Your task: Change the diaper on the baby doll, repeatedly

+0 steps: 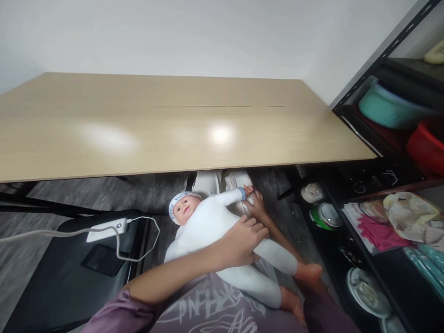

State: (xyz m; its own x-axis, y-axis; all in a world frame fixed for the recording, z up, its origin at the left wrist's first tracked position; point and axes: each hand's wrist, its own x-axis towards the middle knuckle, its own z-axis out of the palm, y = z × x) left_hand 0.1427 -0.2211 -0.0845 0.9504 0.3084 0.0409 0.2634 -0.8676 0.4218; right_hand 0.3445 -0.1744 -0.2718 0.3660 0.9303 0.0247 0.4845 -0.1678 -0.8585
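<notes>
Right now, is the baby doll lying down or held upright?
Lying on its back: the baby doll faces up toward the camera, legs stretched out sideways, left hand resting on its belly.

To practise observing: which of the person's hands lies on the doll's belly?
The left hand, across the doll's white torso; the right hand holds its outstretched wrist instead.

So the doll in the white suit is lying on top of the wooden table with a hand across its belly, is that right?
Not quite. The doll is not on the table; it lies in the person's lap, below the table's front edge, as the head view shows. The left hand does lie across its belly.
</notes>
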